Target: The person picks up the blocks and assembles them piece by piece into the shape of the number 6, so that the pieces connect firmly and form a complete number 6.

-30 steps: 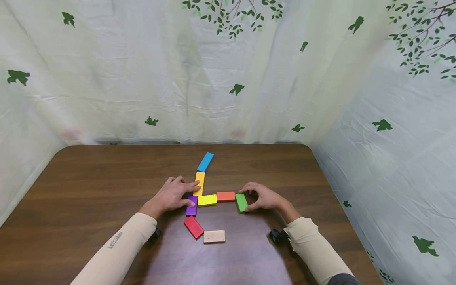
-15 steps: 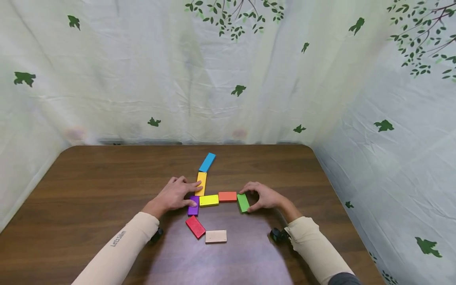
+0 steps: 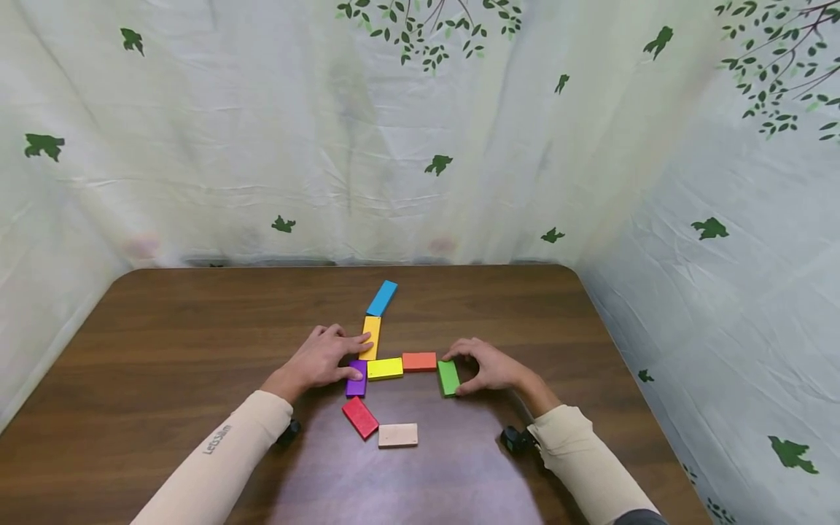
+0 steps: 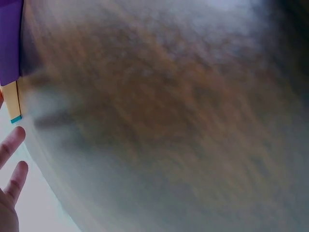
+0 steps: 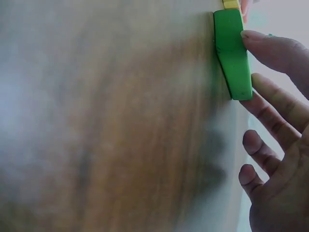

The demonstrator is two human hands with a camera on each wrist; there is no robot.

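Note:
In the head view, my right hand (image 3: 492, 364) pinches a green block (image 3: 448, 379) between thumb and fingers at its two ends. That block lies flat on the table, beside the right end of an orange-red block (image 3: 418, 362). My left hand (image 3: 316, 359) rests with its fingertips on an amber block (image 3: 371, 332) and its thumb on a purple block (image 3: 356, 380). A yellow block (image 3: 384, 369) runs between the purple and orange-red ones. In the right wrist view, thumb and fingers touch the green block (image 5: 232, 55); the other fingers are off it.
Beyond the amber block, a blue block (image 3: 382, 298) angles toward the back of the brown wooden table (image 3: 197, 328). A red block (image 3: 360, 418) and a plain wooden block (image 3: 397, 435) lie nearer me. Leaf-patterned white curtains (image 3: 367, 204) hang behind and at the sides.
My right hand has turned the green block slightly, its near end moving a little toward me, so it stands straighter. My left hand keeps its place on the amber and purple blocks.

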